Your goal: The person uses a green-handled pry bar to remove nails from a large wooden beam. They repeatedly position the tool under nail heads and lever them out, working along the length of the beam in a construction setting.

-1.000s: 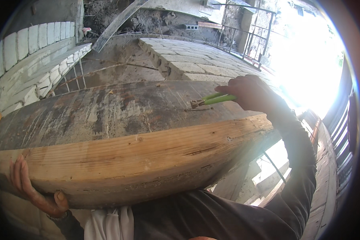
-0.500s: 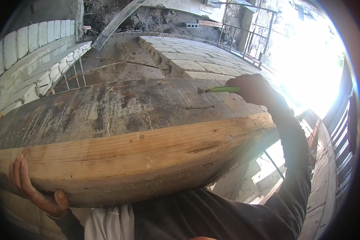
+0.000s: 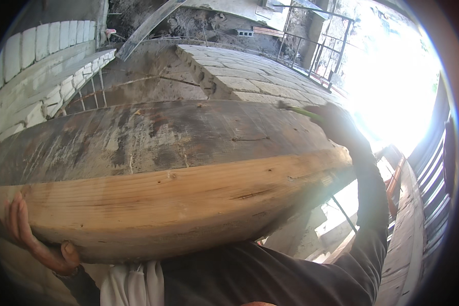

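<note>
- The right hand (image 3: 336, 125) is above the far right part of the dark weathered board (image 3: 112, 137), its fingers curled closed around the green handles of the pliers (image 3: 302, 110); the hand itself covers much of the handles.
- The head of the pliers points left, by the board's far edge; whether it touches the surface, or how wide its mouth stands, I cannot tell.
- The left hand (image 3: 41, 242) is at the near left, its fingers slightly bent along the near face of the pale timber beam (image 3: 178, 199) and its thumb lower down, gripping the beam's lower edge.
- The beam runs left to right along the board's near side, between the board and the person's dark shirt (image 3: 229, 278); a pale cloth (image 3: 132, 288) hangs beside the shirt.
- A thin piece of wire or metal (image 3: 251, 138) lies on the board, nearer than the pliers and to their left.
- Just beyond the board, a block wall (image 3: 260, 76) stands in the way on the far side.
- Far left are a second block wall (image 3: 76, 84), thin metal bars (image 3: 94, 92) and a slanting grey plank (image 3: 145, 33).
- Far right, a metal frame (image 3: 316, 48) stands beside strong glare; nearer on the right are long boards (image 3: 405, 239) and corrugated sheets (image 3: 436, 199).
</note>
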Tool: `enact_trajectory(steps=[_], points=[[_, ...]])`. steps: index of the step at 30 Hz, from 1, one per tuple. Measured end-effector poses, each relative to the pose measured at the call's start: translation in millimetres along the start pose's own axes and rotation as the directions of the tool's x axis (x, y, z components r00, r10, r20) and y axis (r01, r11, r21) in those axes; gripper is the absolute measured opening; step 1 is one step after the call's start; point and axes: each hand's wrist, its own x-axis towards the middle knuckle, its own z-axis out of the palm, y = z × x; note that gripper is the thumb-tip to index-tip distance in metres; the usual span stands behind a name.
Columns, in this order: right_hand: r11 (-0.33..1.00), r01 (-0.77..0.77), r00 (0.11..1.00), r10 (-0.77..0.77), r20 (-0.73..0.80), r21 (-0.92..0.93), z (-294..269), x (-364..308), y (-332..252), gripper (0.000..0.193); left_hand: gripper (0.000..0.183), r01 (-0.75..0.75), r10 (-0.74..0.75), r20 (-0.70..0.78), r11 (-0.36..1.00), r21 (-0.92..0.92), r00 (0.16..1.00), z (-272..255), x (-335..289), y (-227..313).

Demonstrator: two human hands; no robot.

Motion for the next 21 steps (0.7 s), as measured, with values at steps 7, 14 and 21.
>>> enact_trajectory(steps=[7, 14, 21], points=[[0.953, 0.215, 0.975, -0.2, 0.093, -0.211, -34, 19, -80, 0.037, 0.086, 0.022, -0.022, 0.006, 1.0, 0.007, 1.0, 2, -4, 0], [0.943, 0.198, 0.974, -0.159, 0.162, -0.266, -39, 19, -99, 0.058, 0.085, 0.002, -0.002, 0.017, 1.0, -0.006, 1.0, 0, -5, -4], [0.93, 0.217, 0.976, -0.197, 0.096, -0.298, -36, 16, -98, 0.057, 0.083, -0.03, 0.03, 0.005, 1.0, -0.005, 1.0, 0, -1, -4]])
